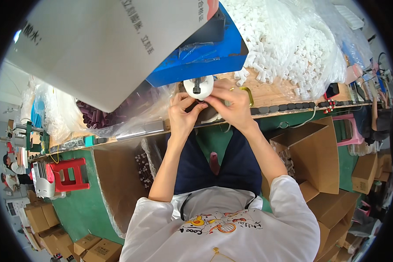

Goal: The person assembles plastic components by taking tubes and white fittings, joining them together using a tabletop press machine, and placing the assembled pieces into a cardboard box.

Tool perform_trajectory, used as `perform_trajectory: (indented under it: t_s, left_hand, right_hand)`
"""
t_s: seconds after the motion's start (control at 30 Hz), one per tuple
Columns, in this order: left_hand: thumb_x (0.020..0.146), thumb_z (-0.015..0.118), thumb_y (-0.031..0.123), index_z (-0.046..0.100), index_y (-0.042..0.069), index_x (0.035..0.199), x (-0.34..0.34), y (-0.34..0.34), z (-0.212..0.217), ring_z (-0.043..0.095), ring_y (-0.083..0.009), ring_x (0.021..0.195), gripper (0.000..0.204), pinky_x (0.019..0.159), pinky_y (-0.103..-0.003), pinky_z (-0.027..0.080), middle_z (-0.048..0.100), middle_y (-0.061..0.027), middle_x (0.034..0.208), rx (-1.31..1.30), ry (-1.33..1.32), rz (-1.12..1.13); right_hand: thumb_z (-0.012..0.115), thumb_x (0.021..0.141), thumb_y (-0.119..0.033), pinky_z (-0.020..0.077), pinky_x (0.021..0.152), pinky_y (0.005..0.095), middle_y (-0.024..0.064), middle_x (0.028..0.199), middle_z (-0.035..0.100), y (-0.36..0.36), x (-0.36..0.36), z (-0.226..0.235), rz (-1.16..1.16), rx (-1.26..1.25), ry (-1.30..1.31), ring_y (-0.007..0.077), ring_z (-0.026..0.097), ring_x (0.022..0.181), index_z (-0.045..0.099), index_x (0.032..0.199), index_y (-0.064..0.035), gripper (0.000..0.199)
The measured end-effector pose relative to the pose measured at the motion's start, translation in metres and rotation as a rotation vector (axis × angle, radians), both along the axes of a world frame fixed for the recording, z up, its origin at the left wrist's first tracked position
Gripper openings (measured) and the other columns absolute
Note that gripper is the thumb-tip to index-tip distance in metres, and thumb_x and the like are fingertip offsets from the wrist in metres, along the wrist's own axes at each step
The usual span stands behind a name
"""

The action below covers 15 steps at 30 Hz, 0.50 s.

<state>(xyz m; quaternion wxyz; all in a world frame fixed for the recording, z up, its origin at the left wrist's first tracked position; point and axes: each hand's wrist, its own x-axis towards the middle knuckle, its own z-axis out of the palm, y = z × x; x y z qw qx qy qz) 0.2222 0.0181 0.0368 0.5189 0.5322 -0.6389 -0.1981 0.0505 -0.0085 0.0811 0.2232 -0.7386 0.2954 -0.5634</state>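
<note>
At the bench edge, my left hand [182,114] is pinched, thumb against fingers, just below a white round machine part [207,87]. My right hand [231,105] is also pinched, close beside the left one under the same part. Whatever lies between the fingertips is too small and hidden to name. A black bolt [197,86] sits at the middle of the white part, which projects from a blue machine [201,63]. Small white plastic tube pieces [266,61] are heaped behind my right hand. Dark purple tubes [98,117] lie in clear plastic to the left.
A large printed sheet [105,48] blocks the upper left. Open cardboard boxes [316,153] stand right of my legs, another box [118,174] to the left. A red stool [70,174] is further left. People work at both far sides.
</note>
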Motion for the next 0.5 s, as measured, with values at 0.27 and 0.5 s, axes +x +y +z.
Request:
perform_trajectory:
  t_s: [0.27, 0.5]
  left_hand:
    - [0.074, 0.084, 0.009, 0.078, 0.004, 0.098, -0.007, 0.006, -0.007, 0.059, -0.0317, 0.096, 0.025, 0.085, -0.041, 0.048, 0.07, -0.0115, 0.096, -0.097, -0.12, 0.134]
    - [0.079, 0.082, 0.02, 0.079, 0.006, 0.101, 0.013, -0.011, -0.007, 0.06, -0.0308, 0.097, 0.027, 0.086, -0.04, 0.047, 0.069, -0.0134, 0.096, 0.2, 0.053, -0.108]
  right_hand:
    - [0.076, 0.077, -0.001, 0.0551, 0.084, 0.0395, 0.011, 0.108, 0.071, 0.002, 0.003, -0.002, -0.064, -0.364, 0.324, 0.03, 0.065, 0.102, 0.074, 0.105, -0.0027, 0.028]
    - [0.068, 0.088, 0.0, 0.0527, 0.09, 0.0329, 0.0127, 0.119, 0.072, -0.008, -0.043, -0.004, -0.145, 0.063, 0.069, 0.0212, 0.068, 0.106, 0.071, 0.122, -0.0022, 0.034]
